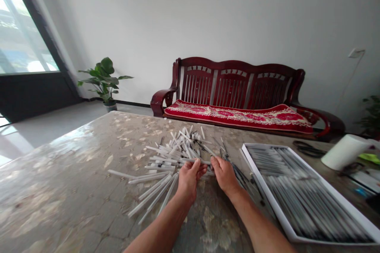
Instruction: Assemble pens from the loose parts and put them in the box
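Left hand [190, 176] pinching a white tube [187, 160]; right hand [225, 176] gripping its right end; tube over tabletop [89, 189], by loose tube pile [166, 151]; filled tray [267, 193] right.

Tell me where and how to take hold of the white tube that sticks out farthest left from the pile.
Pinch the white tube near its outer end, probably coming from the left: it is long and thin, lies along the table, and that end juts clear of the pile, while its inner end meets other tubes.
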### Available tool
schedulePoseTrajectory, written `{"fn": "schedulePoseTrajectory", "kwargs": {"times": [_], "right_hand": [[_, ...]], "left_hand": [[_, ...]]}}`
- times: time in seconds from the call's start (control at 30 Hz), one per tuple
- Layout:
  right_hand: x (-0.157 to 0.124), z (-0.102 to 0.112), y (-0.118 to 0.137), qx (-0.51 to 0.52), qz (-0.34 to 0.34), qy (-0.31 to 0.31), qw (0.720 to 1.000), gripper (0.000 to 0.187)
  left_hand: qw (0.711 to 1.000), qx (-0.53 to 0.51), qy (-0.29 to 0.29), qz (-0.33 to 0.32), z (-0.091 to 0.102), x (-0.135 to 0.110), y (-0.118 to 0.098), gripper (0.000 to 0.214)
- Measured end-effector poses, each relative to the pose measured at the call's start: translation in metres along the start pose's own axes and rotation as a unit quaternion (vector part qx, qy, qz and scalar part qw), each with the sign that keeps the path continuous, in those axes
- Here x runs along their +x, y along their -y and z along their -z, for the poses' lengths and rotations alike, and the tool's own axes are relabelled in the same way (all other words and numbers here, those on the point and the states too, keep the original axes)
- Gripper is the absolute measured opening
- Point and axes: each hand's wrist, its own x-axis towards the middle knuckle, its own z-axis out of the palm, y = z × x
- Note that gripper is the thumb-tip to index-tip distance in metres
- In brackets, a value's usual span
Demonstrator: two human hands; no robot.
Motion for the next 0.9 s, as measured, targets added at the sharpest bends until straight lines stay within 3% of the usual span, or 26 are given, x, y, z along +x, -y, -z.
{"fn": "schedulePoseTrajectory", "kwargs": {"times": [0.07,0.27,0.37,0.57,0.63,0.77,0.9], "right_hand": [[0.000,0.000,0.000,0.019,-0.019,0.006,1.000,0.051],[-0.001,-0.001,0.001,0.026,0.009,-0.003,1.000,0.039],[0.001,-0.007,0.001,0.114,-0.062,-0.019,0.991,0.044],[0.003,-0.004,0.006,0.272,-0.192,0.007,0.943,0.049],[0.005,0.003,0.007,0.299,-0.191,0.001,0.935,0.050],[0.010,0.012,0.001,0.332,-0.169,0.024,0.928,0.051],[0.012,0.010,-0.008,0.261,-0.123,0.043,0.956,0.052]], "left_hand": [[1.000,0.002,-0.002,-0.002,0.000,-0.001,0.000,0.035],[1.000,0.006,-0.009,-0.011,-0.001,-0.002,-0.001,0.039],[0.999,0.027,0.015,-0.037,-0.002,-0.005,-0.001,0.042],[0.985,0.115,0.081,-0.101,-0.007,-0.013,-0.007,0.033],[0.981,0.133,0.121,-0.066,-0.007,-0.013,-0.011,0.033],[0.967,0.139,0.190,0.098,-0.003,-0.013,-0.019,0.034],[0.923,0.119,0.273,0.244,0.003,-0.015,-0.023,0.040]]}}
